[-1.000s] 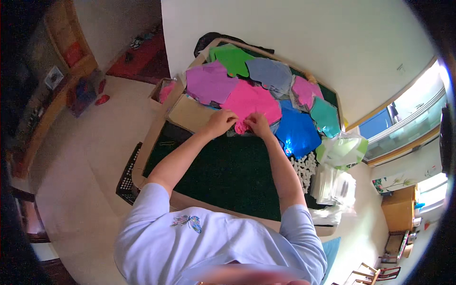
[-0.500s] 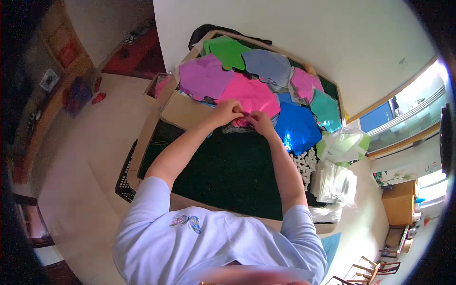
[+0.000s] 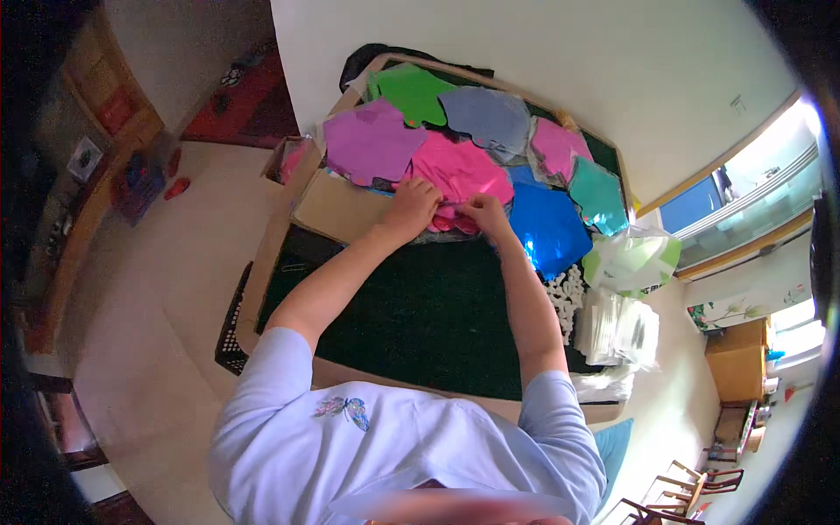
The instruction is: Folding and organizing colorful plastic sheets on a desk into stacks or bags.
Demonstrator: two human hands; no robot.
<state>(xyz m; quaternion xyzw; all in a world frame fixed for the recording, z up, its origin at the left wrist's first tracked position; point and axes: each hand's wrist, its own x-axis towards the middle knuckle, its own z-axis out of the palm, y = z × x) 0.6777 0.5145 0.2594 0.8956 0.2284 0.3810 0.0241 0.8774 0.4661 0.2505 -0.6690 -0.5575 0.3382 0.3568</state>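
Observation:
Both hands are at the near edge of a stack of thin, hot-pink sheets near the middle of the table. My left hand has its fingers closed at the left of that edge. Opposite it, my right hand pinches the edge with thumb and fingers pressed together. Between the hands the pink material looks bunched and folded. My fingers partly cover what they grip. Clear plastic wrap shows just below the bunched part. A purple sheet stack lies to the left, and a shiny blue one to the right.
Green, grey-blue, light pink and teal stacks lie toward the back. A brown cardboard piece is at left. White plastic pieces, a green-white bag and white packets line the right.
The near edge of the pink sheets is more bunched between my hands. My left hand has shifted slightly left, and the whole view has moved a little.

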